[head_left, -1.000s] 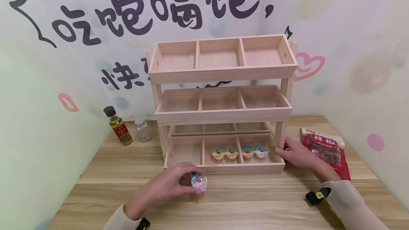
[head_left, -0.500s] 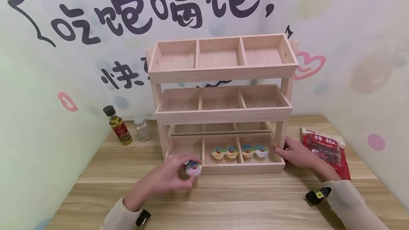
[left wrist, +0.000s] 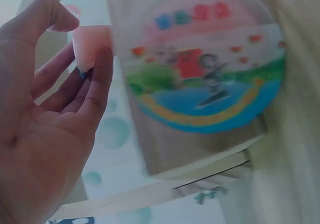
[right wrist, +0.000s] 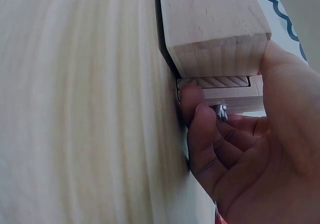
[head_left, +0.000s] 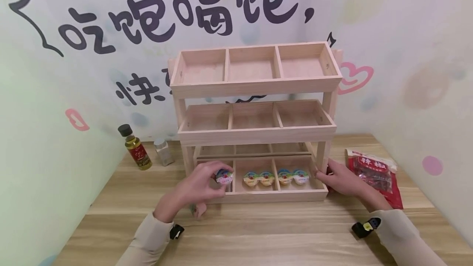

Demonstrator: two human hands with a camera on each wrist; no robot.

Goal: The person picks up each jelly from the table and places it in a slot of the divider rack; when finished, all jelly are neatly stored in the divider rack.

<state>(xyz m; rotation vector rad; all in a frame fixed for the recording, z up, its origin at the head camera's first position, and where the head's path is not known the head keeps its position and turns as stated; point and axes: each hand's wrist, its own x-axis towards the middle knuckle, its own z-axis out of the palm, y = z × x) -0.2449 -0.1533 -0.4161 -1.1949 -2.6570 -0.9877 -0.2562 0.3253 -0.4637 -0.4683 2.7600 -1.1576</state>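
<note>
My left hand pinches a small jelly cup with a printed lid, at the lowest tier's left compartment. A second pinkish cup shows below that palm; whether the two are joined I cannot tell. In the left wrist view, a pink cup sits between the fingers and a printed lid fills the near right. With my right hand I grip the lower right end of the three-tier wooden rack, fingers curled behind the wood in the right wrist view.
Paired jelly cups lie in the lowest tier's middle compartment and right compartment. On the wooden table, an oil bottle and a small clear jar stand left; a red packet lies right.
My left hand has carried the jelly cup up and forward, from in front of the rack to the lowest left compartment. A second cup has come into view beneath it. My right hand stays put.
</note>
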